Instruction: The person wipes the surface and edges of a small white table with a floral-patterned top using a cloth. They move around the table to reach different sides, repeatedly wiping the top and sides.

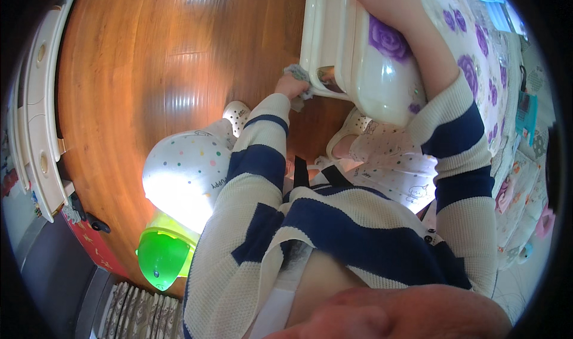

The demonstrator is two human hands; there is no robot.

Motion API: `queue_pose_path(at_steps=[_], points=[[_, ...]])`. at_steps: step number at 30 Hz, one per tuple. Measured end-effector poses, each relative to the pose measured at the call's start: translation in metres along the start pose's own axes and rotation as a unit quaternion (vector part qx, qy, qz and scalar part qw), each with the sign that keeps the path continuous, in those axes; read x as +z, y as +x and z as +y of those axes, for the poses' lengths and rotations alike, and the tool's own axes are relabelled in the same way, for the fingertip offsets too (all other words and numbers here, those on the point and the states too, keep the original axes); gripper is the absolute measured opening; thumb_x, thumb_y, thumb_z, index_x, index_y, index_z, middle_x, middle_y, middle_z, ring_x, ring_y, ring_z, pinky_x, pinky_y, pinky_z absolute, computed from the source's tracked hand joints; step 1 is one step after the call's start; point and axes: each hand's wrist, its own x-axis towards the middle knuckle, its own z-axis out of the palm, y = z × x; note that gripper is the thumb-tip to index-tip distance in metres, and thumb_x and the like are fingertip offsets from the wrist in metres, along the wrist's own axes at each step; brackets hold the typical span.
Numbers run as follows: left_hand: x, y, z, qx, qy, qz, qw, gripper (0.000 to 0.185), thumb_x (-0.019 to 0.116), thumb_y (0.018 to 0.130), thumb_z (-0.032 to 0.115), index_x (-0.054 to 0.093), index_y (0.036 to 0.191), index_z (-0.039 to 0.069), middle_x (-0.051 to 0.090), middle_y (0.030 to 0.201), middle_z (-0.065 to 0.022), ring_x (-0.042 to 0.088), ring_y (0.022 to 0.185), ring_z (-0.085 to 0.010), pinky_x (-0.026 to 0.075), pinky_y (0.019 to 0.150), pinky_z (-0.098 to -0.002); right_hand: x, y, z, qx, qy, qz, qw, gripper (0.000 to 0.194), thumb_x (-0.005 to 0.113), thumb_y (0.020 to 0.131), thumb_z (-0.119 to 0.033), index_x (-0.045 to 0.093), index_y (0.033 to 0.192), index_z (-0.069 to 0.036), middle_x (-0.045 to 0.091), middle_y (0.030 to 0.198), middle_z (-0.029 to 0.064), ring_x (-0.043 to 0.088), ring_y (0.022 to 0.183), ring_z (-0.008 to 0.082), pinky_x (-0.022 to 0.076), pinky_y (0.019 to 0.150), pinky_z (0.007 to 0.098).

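Observation:
My left hand (292, 86) grips a crumpled grey cloth (301, 73) against the lower edge of a glossy cream cabinet (313, 34). A shiny gold-toned patch (330, 75) shows on the cabinet's front beside the cloth. My right hand (385, 0) is at the cabinet's upper front edge, partly cut off by the top of the picture. Its fingertips are mostly out of view. Below my right forearm, the cabinet's rounded top bears a purple rose print (388, 39).
Wood flooring (179, 70) spreads out on the left. A cream drawer unit (42, 92) lines the far left. By my left knee stands a green bin (163, 254). At right lies a rose-patterned cover (468, 68), with a teal object (526, 115) beyond it.

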Motion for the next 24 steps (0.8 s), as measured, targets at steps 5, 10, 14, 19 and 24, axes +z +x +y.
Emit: queue_pose_path(at_steps=[5,10,14,19,24], points=[[-0.015,0.036,0.019,0.067,0.076,0.075,0.992,0.071,0.08,0.064,0.029,0.062,0.129,0.007,0.067,0.119,-0.0251,0.066,0.112,-0.0383,0.054,0.097,-0.0425,-0.007,0.0,-0.016,-0.007,-0.003,-0.014,1.0,0.015,0.075,0.082,-0.024,0.07,0.082,-0.01,0.071,0.095,0.0109,0.057,0.118,0.04,0.0412,0.107,0.0485],[-0.017,0.071,0.041,0.098,0.018,0.104,0.99,0.067,0.082,0.062,0.029,0.067,0.125,0.011,0.067,0.117,-0.0228,0.065,0.113,-0.0378,0.053,0.098,-0.0432,-0.006,0.007,-0.007,-0.036,0.036,-0.023,0.998,0.01,0.075,0.083,-0.019,0.069,0.083,-0.011,0.07,0.09,0.0081,0.061,0.11,0.0349,0.0389,0.111,0.0477],[-0.014,0.079,0.085,0.185,-0.23,0.126,0.947,0.065,0.083,0.062,0.016,0.067,0.125,0.007,0.067,0.116,-0.0187,0.067,0.108,-0.0321,0.054,0.094,-0.0408,-0.018,0.01,-0.025,0.02,0.05,-0.05,0.997,0.01,0.076,0.083,-0.017,0.068,0.083,-0.01,0.07,0.087,0.0069,0.062,0.106,0.0325,0.0384,0.112,0.0466],[-0.015,0.087,0.157,0.31,-0.237,0.135,0.911,0.06,0.079,0.065,0.007,0.067,0.123,0.005,0.067,0.112,-0.0128,0.066,0.106,-0.0251,0.055,0.086,-0.0366,-0.008,0.008,-0.021,-0.025,0.039,-0.022,0.999,0.01,0.077,0.081,-0.013,0.068,0.084,-0.01,0.069,0.086,0.0062,0.061,0.107,0.0328,0.0381,0.113,0.0458],[-0.029,0.053,0.174,0.276,-0.257,0.004,0.926,0.062,0.077,0.065,0.0,0.066,0.125,0.007,0.067,0.108,-0.0092,0.067,0.097,-0.0222,0.057,0.079,-0.0354,-0.007,0.008,-0.016,-0.012,0.04,-0.019,0.999,0.01,0.078,0.08,-0.01,0.068,0.084,-0.009,0.068,0.086,0.0051,0.061,0.104,0.032,0.0382,0.113,0.0457]])
